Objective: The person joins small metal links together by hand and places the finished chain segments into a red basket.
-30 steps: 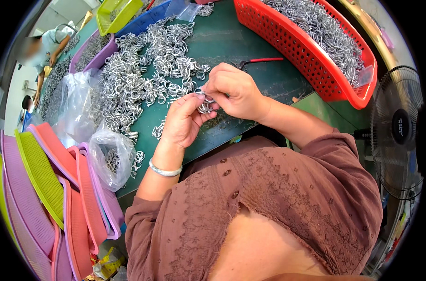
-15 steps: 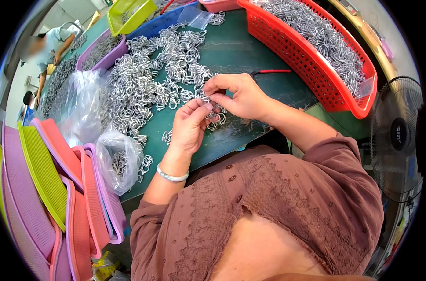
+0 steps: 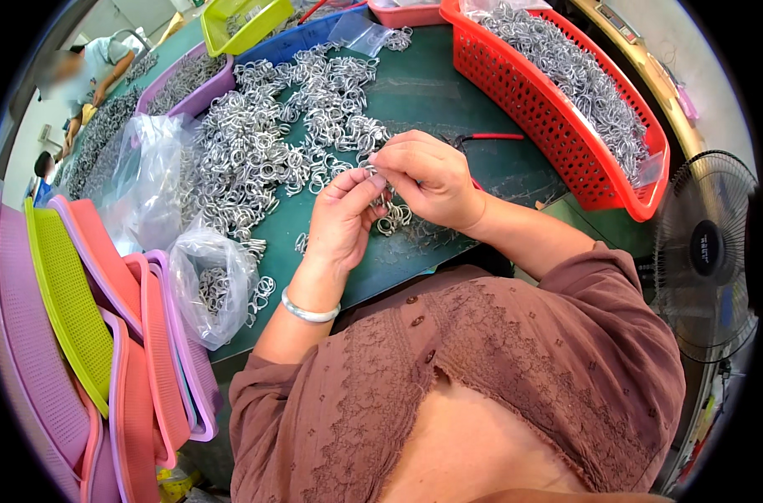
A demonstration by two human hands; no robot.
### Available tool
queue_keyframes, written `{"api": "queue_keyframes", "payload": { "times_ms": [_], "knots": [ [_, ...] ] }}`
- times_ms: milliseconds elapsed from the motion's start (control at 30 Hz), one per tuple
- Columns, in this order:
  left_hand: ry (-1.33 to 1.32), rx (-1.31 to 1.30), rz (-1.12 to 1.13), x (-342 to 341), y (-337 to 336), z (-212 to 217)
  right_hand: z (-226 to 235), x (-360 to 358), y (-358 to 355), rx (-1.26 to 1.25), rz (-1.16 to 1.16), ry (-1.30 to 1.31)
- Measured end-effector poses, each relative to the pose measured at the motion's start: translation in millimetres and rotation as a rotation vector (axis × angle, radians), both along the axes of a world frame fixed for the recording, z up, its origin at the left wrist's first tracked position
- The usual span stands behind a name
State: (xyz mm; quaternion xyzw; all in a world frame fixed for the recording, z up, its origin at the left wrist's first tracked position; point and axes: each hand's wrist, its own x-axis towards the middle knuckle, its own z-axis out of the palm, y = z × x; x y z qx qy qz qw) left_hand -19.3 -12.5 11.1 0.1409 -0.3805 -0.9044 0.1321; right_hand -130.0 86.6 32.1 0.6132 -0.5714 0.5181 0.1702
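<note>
My left hand [image 3: 344, 216] and my right hand [image 3: 436, 178] meet at the table's near side, fingertips pinched together. Between them is a small silvery metal ring [image 3: 368, 168], mostly covered by the fingers. More rings show beneath the fingers, where a small cluster of rings [image 3: 395, 220] rests on the green table [image 3: 415, 88]. Just beyond my hands spreads a big loose heap of metal rings [image 3: 243, 155]. To the right of the heap lies a red-handled tool [image 3: 496, 136], its head partly hidden behind my right hand.
A red basket [image 3: 540, 96] full of rings stands at the right, near a black fan [image 3: 706, 247]. A clear bag [image 3: 230, 314] with rings sits at the left, beside stacked plastic baskets [image 3: 75, 314]. A purple basket [image 3: 218, 90] and a co-worker [image 3: 103, 67] are farther back.
My right fingers have closed in over the ring, and the hand has turned slightly. The left hand stays pinched in nearly the same place. The whole view has shifted a little.
</note>
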Motion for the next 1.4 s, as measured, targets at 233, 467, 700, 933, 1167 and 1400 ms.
{"api": "queue_keyframes", "payload": {
  "times_ms": [233, 467, 700, 933, 1167, 1400],
  "knots": [
    [-0.009, -0.039, 0.107, -2.4, -2.3, -6.1, -2.6, 0.2, -1.0, 0.093, 0.044, -0.284],
    [0.019, -0.518, 0.315, -6.8, -2.6, -8.5, 18.4, -5.9, -2.1, 0.253, 0.0, 0.122],
    [0.014, -0.318, 0.195, -10.2, 4.0, -2.9, 5.3, 0.5, -3.4, 0.097, 0.029, -0.114],
    [0.076, -0.505, 0.354, -16.2, 7.0, -11.6, -17.2, 11.7, -6.2, -0.063, 0.146, -0.867],
    [0.07, -0.68, 0.389, -16.5, 1.8, -21.4, -11.5, 5.8, 1.4, 0.203, 0.064, -0.807],
    [-0.028, -0.531, 0.284, -13.7, 0.6, -16.5, -3.3, 3.8, 0.8, 0.13, -0.053, -0.458]
  ]
}}
